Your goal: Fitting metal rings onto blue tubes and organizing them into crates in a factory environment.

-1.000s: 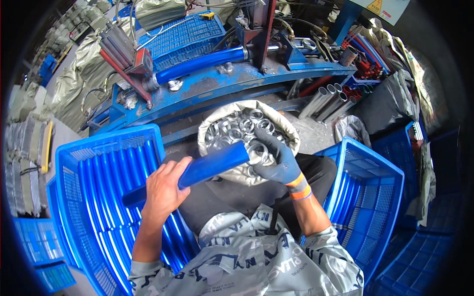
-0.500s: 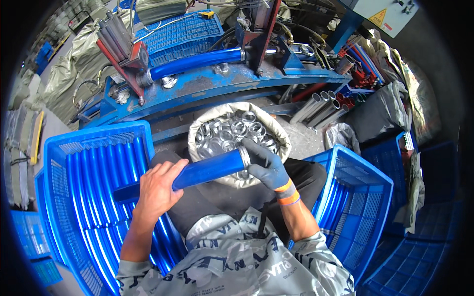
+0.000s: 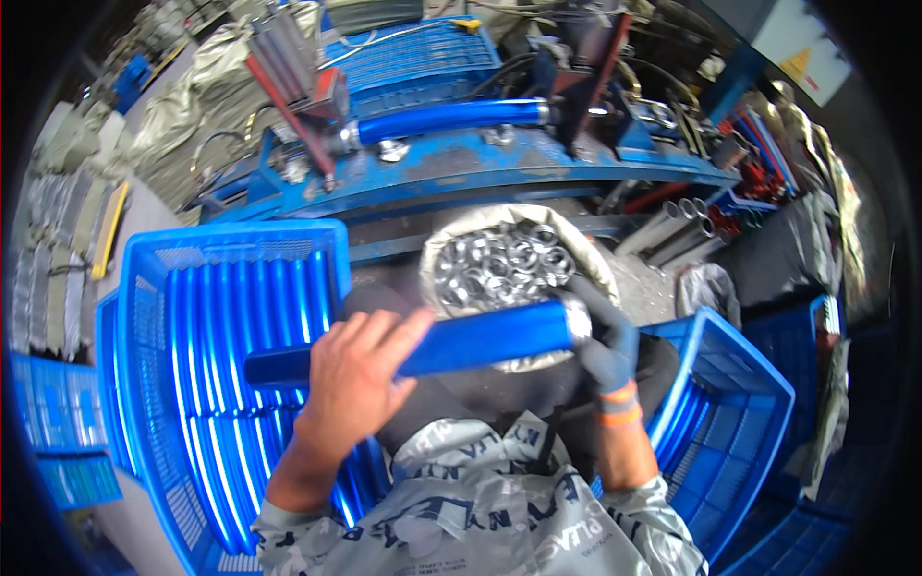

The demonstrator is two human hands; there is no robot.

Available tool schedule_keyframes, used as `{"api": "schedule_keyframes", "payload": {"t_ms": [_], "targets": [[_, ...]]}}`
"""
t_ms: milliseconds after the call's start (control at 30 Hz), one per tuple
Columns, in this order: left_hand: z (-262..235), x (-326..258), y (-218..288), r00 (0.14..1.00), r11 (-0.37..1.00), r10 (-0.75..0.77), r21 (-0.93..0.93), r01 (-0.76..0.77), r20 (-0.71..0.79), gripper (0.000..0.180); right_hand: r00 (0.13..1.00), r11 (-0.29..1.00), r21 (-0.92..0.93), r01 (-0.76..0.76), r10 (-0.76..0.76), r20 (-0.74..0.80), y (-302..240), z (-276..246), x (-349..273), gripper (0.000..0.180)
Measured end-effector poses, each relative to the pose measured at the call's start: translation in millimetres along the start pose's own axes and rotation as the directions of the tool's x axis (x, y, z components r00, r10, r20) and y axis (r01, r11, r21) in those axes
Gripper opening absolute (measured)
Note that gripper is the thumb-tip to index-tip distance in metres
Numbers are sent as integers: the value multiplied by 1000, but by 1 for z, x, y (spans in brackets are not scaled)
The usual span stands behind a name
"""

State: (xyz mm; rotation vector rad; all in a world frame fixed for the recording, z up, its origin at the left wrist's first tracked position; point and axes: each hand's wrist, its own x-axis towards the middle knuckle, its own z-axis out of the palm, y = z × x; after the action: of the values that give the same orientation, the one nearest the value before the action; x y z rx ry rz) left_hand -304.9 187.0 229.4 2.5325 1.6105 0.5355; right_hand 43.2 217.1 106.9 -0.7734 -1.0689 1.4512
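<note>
Gripping a blue tube (image 3: 451, 344) across the lap, bare left hand (image 3: 357, 376) wraps it near its left end, fingers curled over the top. Gloved right hand (image 3: 603, 341) closes round the right end, pinching a metal ring (image 3: 577, 320) there. Just beyond the fingers, sack of metal rings (image 3: 504, 264); left, blue crate of tubes (image 3: 230, 336); farther, blue machine (image 3: 461, 154).
</note>
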Motion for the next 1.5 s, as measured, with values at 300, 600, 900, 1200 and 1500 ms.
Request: {"api": "schedule_keyframes", "payload": {"t_ms": [300,600,900,1200,1500], "targets": [[20,3,-28,996,991,-85,-100,88,31,80,996,990,108,91,-89,-23,35,-23,37,87],[68,-40,-85,711,437,-691,-858,270,-128,55,972,156,-978,-140,212,-105,225,-53,61,107],[104,-58,-88,539,-78,-842,-989,-124,-1,63,998,128,-991,22,-55,15,278,-74,73,24],[159,-52,-54,636,-439,-730,-885,-155,250,51,979,871,448,-201,199,50,108,-12,19,54],[149,-45,-41,638,-263,-766,-942,-207,74,49,970,946,225,-233,211,118,69,8,21,78]]}}
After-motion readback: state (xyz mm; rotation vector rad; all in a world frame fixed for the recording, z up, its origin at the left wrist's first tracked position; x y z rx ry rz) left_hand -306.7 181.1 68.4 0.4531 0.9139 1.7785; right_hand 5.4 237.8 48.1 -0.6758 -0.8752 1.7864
